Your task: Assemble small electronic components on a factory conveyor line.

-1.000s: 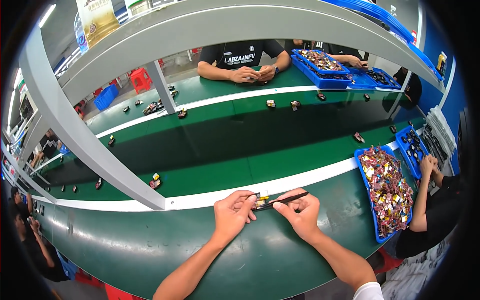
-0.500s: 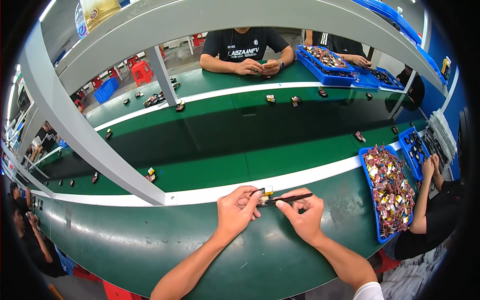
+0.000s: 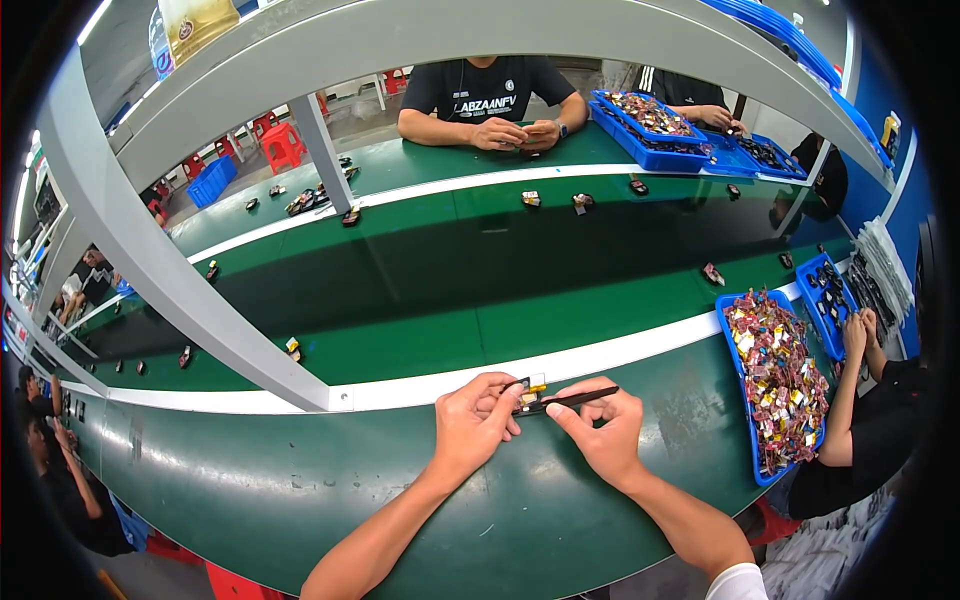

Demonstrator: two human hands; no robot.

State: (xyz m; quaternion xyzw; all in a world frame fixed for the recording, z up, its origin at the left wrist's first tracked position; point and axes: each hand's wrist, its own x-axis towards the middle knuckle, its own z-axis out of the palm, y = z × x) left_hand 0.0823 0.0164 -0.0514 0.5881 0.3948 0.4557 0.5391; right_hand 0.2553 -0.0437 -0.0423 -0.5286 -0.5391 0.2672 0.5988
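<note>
My left hand is closed around the edge of a small black electronic assembly with white and yellow parts, held just above the green bench close to the white rail. In my right hand is a pair of black tweezers, pinched between thumb and fingers. The tweezers lie nearly level and point left, with their tips at the assembly. Whether the tips grip any part is too small to make out.
A blue tray heaped with small wired parts stands to my right, beside a co-worker's hands. Beyond the white rail, a green conveyor belt carries scattered assemblies. A grey post rises at left. Another person works opposite.
The assemblies on the belt have shifted slightly left. My right hand and the tweezers have moved a little left, with the tweezers' rear end tipped slightly. My left hand stays put.
</note>
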